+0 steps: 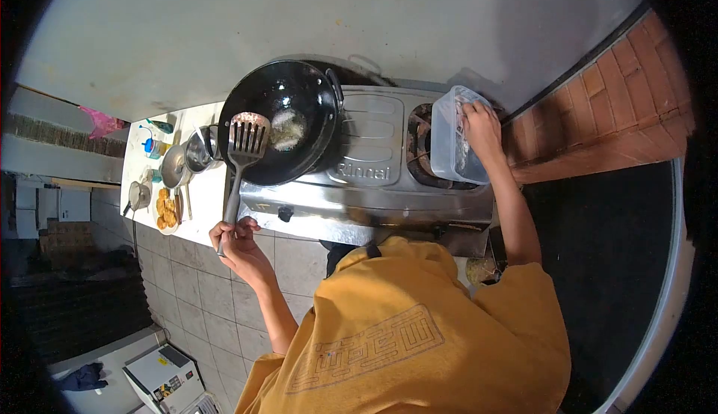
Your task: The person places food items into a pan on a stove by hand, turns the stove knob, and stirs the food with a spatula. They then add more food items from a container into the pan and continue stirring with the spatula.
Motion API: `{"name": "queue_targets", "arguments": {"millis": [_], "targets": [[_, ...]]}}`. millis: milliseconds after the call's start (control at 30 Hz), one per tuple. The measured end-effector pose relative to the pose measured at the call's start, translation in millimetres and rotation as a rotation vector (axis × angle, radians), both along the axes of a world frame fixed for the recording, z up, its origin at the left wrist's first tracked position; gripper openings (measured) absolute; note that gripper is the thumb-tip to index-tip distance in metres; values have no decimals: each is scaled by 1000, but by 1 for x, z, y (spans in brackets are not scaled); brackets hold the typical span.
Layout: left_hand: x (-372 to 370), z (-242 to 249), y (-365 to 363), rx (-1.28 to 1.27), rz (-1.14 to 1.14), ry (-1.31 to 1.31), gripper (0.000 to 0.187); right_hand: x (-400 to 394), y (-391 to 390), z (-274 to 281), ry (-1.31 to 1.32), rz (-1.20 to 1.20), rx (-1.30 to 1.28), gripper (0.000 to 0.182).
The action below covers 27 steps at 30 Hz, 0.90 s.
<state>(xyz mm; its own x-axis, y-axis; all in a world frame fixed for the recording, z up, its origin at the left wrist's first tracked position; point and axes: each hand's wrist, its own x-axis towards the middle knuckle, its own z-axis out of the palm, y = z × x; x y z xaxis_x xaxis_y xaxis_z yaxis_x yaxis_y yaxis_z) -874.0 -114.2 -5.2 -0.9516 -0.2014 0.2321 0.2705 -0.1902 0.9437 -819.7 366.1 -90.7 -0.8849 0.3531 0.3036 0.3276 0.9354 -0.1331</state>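
Note:
My left hand [241,248] is closed round the handle of a slotted spatula [247,139], whose head is over the black wok [314,118] on the left side of the stove. Beside the spatula head, a pale piece of food [287,129] lies in bubbling oil in the wok. My right hand [480,126] reaches into a clear plastic container [446,141] above the right burner. Its fingers are bent among whitish contents; what they grip, if anything, is hidden.
The steel stove [370,137] stands against the wall. A white table [203,212] at the left bears metal pots [175,167], a plate of fried food [166,210] and bottles. A brick ledge [598,115] is at the right.

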Motion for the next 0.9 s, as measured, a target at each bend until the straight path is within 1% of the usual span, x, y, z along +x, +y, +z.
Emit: {"name": "queue_targets", "arguments": {"millis": [200, 300, 367, 400, 433, 500, 533, 600, 633, 700, 767, 833, 900], "targets": [[1, 3, 2, -5, -3, -5, 21, 1, 4, 0, 4, 1, 11, 15], [0, 3, 2, -4, -9, 10, 20, 5, 3, 13, 47, 27, 4, 14], [-1, 2, 0, 26, -4, 16, 18, 6, 1, 29, 101, -63, -172, 12], [0, 6, 2, -13, 2, 14, 16, 8, 6, 32, 194, 3, -263, 11], [-1, 6, 0, 7, -4, 8, 15, 9, -4, 53, 245, 30, -358, 10], [-2, 5, -2, 31, 10, 15, 14, 11, -23, 88, 324, 25, -359, 9], [-2, 3, -5, 47, -12, 6, 15, 12, -37, 106, 322, 43, -364, 9], [-1, 2, -5, 61, 5, 5, 15, 6, -72, 133, 364, -115, -535, 9], [-1, 1, -6, 78, 6, 3, 16, -1, -89, 135, 362, -104, -536, 9], [-2, -4, -11, 82, 7, 2, 18, -18, -123, 139, 384, 67, -829, 9], [-3, -6, -13, 105, -13, 1, 19, -45, -156, 144, 258, 205, -730, 9], [-4, -9, -20, 127, -7, -4, 19, -87, -175, 116, 263, 426, -670, 10], [-5, -9, -22, 144, -3, -5, 20, -126, -200, 113, 129, 482, -631, 10]]}}
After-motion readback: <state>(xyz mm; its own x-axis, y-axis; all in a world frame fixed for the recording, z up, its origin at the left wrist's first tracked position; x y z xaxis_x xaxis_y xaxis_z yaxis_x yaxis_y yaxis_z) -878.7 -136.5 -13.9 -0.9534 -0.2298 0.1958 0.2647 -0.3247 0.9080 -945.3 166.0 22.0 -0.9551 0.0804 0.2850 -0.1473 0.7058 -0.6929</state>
